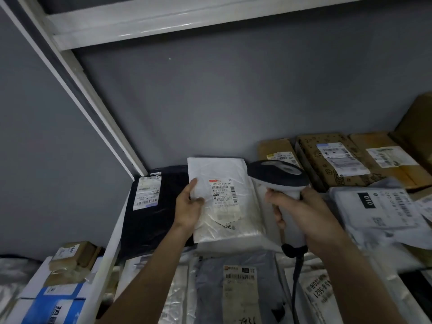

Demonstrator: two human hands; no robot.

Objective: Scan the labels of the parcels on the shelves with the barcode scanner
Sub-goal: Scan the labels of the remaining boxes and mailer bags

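Observation:
A white plastic mailer parcel (224, 202) is tilted up off the shelf, its printed label (223, 191) facing me. My left hand (189, 205) grips the parcel's left edge, thumb on the front. My right hand (301, 210) grips the handle of a white and black barcode scanner (279, 177), whose head sits just right of the parcel's upper corner. The scanner's dark cable (295, 277) hangs down below my hand.
A black mailer (154, 206) with a white label lies left of the white parcel. Brown cardboard boxes (332, 160) and white bags (374, 206) fill the shelf's right side. More parcels (238, 286) lie on the lower shelf. A white shelf post (93, 108) slants at left.

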